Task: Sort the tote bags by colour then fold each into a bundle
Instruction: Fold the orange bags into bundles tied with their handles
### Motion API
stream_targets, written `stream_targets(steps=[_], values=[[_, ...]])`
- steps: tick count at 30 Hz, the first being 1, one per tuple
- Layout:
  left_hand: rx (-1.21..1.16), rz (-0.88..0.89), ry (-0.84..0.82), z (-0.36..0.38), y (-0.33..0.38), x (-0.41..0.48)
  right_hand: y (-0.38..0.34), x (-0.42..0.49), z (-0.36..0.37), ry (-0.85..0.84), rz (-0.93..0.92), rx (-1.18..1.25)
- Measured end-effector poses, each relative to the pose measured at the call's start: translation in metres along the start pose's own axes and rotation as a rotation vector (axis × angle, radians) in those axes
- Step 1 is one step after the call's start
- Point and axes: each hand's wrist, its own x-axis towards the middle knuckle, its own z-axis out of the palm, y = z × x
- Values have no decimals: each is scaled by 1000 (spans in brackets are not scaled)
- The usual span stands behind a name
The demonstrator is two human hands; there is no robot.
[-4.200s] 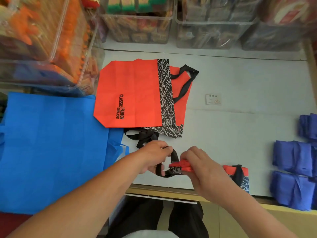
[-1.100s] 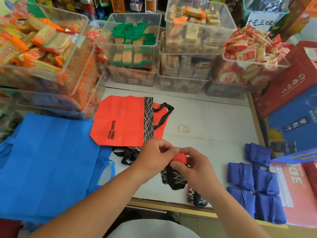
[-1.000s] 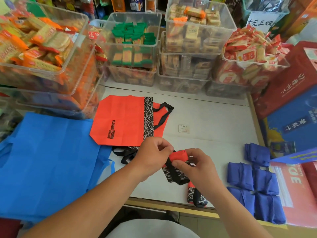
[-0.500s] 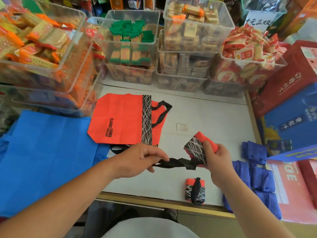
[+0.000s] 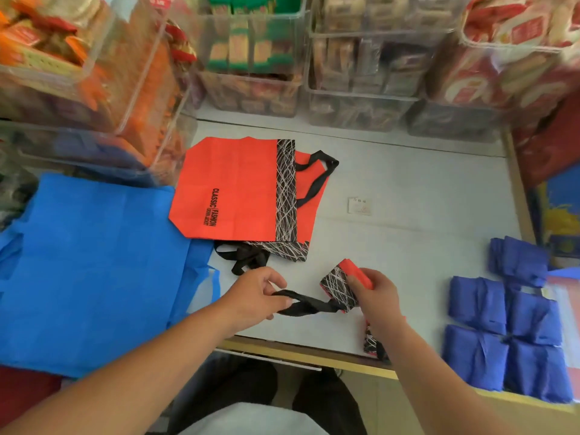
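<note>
My right hand (image 5: 375,293) grips a folded orange-and-black tote bundle (image 5: 340,285) just above the white table (image 5: 408,189). Its black handle strap (image 5: 306,304) stretches left to my left hand (image 5: 257,295), which pinches the strap's end. A finished orange-and-black bundle (image 5: 372,343) lies at the table's front edge, mostly hidden by my right forearm. Flat orange tote bags (image 5: 232,189) are stacked at the table's back left. A stack of flat bright blue totes (image 5: 88,265) lies to the left. Several folded dark blue bundles (image 5: 505,328) sit on the right.
Clear plastic bins of packaged snacks (image 5: 251,58) line the back and left of the table. A small white card (image 5: 359,205) lies mid-table. Red and blue cartons (image 5: 552,158) stand at the right edge. The wooden front edge (image 5: 298,353) runs below my hands.
My hands have moved apart: the right one carried the bundle to the right while the left drew the black strap out taut. The camera tilted down towards the table.
</note>
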Motion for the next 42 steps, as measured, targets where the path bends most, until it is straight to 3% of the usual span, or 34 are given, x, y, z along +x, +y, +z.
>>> stream_targets(steps=[4, 8, 11, 13, 16, 21, 28, 32, 34, 37, 39, 41, 42], values=[[-186, -144, -87, -2, -34, 22, 23, 12, 22, 44, -91, -239], [-256, -52, 77, 1, -42, 29, 26, 16, 42, 81, -170, -565], [-528, -52, 117, 4, -36, 37, 21, 15, 55, 169, -446, -828], [-603, -39, 122, 7, -33, 45, 23, 11, 61, 98, -615, -956], [-430, -38, 186, 9, -38, 59, 26, 12, 66, -119, -536, -949], [-326, -243, 301, 20, -46, 74, 21, 15, 68, -139, -337, -568], [-392, -388, 315, 14, -53, 74, 18, 7, 95, 43, -332, -952], [-265, -304, 319, 11, -67, 73, 19, 11, 104, 102, -280, -922], [-117, -203, 329, 8, -75, 74, 20, 12, 105, 104, -273, -911], [367, 99, 309, 2, -86, 71, 15, 13, 107, 92, -241, -945], [729, 526, 299, -7, -93, 69, 12, 14, 108, 84, -219, -962], [1070, 946, 138, -18, -104, 72, 11, 14, 110, 93, -211, -978], [1204, 1033, 47, -25, -109, 77, 11, 14, 110, 98, -216, -986]])
